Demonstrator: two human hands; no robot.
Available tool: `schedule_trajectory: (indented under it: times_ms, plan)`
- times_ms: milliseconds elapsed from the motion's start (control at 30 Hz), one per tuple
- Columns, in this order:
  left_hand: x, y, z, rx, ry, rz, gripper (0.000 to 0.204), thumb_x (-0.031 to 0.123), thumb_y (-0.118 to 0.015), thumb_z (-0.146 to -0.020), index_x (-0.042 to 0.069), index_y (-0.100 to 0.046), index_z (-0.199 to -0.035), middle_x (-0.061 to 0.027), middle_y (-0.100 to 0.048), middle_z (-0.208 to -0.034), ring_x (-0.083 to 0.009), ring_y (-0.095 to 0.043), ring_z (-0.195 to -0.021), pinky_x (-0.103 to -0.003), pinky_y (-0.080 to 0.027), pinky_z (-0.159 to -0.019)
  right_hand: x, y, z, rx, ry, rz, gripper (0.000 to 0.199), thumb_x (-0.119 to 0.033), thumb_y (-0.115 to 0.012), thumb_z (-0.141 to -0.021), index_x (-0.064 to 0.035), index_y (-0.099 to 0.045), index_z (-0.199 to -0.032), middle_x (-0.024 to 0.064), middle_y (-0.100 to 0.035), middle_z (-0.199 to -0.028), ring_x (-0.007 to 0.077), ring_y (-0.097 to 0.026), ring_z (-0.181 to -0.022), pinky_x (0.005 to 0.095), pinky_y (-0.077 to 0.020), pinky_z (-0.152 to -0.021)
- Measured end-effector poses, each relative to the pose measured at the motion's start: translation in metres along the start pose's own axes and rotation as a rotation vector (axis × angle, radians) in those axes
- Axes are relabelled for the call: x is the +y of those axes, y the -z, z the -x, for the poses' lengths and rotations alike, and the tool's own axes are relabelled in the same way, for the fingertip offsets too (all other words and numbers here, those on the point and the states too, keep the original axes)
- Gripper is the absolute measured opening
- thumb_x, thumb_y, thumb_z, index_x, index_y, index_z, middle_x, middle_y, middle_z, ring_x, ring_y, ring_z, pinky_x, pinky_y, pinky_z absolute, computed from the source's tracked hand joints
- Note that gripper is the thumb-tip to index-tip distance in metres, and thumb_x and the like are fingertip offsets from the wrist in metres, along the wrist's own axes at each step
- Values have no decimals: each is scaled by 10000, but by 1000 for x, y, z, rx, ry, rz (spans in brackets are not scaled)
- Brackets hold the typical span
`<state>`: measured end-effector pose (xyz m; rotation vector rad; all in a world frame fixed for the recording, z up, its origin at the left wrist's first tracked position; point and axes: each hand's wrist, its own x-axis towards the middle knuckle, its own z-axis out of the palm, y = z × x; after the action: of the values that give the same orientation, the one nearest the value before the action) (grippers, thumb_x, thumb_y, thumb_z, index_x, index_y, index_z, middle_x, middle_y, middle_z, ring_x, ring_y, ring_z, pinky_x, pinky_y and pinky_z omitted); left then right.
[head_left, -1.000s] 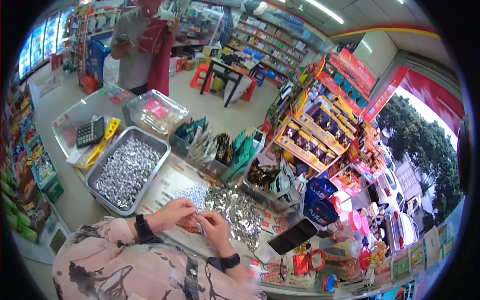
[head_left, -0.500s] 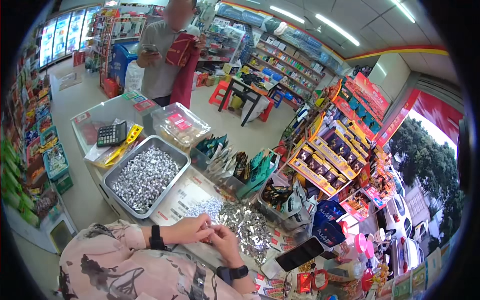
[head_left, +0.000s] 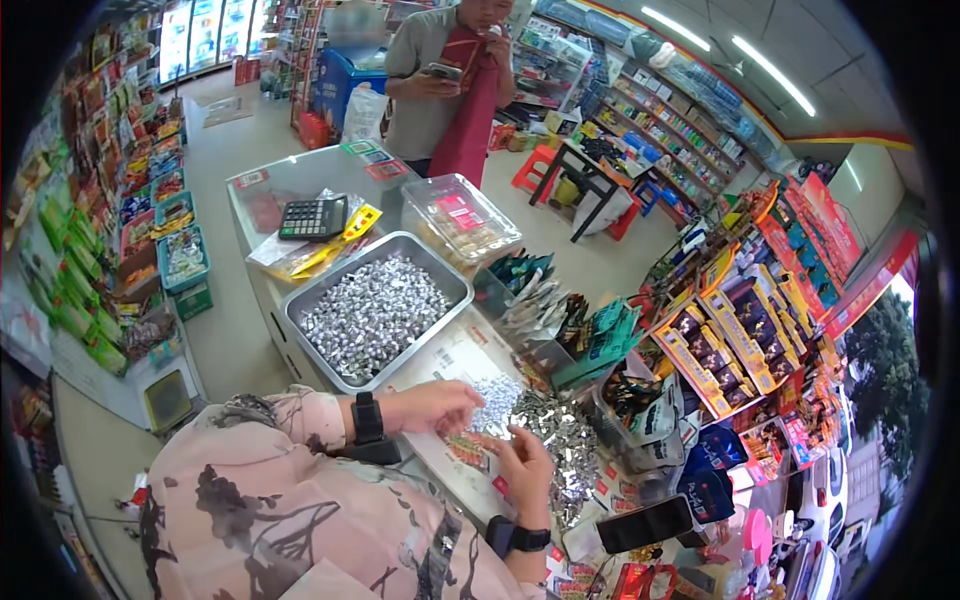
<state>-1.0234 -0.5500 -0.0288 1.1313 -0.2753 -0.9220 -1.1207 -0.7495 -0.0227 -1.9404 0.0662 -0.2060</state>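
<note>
Pieces [head_left: 375, 312] in tray [head_left: 424, 343], calculator [head_left: 313, 218] behind tray, pile [head_left: 572, 455] right of tray, phone [head_left: 645, 524] right of pile

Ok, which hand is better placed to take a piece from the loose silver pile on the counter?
Probably the right hand: it is right beside the silver pile. The left hand is farther from it, with its fingertips nearest the small pale pile.

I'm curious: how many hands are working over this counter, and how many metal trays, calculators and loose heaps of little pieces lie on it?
Bare hands (left hand, right hand): 2
Rectangular silver metal tray: 1
Black calculator: 1
Loose heaps (bluish-white heap, shiny silver heap): 2
Total: 6
</note>
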Motion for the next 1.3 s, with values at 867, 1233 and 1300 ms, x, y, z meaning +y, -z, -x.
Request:
schedule_trajectory:
  times_ms: [867,1233,1300]
  plan:
    - [8,-26,-4,-112,-221,-1494,158,208,-462,-842,63,-511,-881,-168,-601,-734,-362,-601,-696,-457,-457,-604,-16,-7,-1,169,159,644,211,-236,-603,-784,-61,-638,-898,137,-617,-838,293,-590,-770,360,-461,-670]
    - [2,-12,-6,-148,-443,-1520,185,149,-442,-831,30,-539,-935,-194,-603,-851,-365,-598,-798,-453,-465,-661,-24,-12,-9,132,78,647,182,-274,-607,-801,-113,-648,-873,114,-589,-819,294,-579,-735,384,-461,-632]
    - [4,-18,2,-159,-396,-1531,190,148,-442,-831,25,-541,-936,-195,-603,-851,-365,-598,-799,-450,-466,-665,-25,-12,-3,165,73,623,180,-277,-605,-803,-116,-649,-869,115,-589,-816,296,-580,-735,387,-461,-632]
